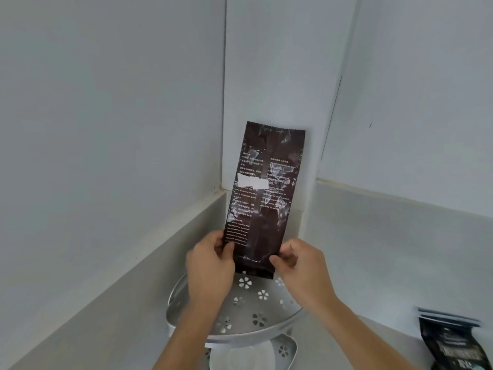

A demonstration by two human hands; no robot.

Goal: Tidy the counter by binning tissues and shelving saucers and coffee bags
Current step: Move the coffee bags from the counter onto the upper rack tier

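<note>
Gripping upright coffee bag (262, 201), left hand (210, 265), right hand (304, 265), bottom corners pinched

Both bare forearms rise from the bottom edge of the frame toward its lower centre, converging slightly. The left hand (210, 265) is raised with its back to the camera, thumb pressed forward and fingers curled in a pinch. The right hand (301, 263), just right of centre, pinches likewise, thumb tip pointing left.
</note>
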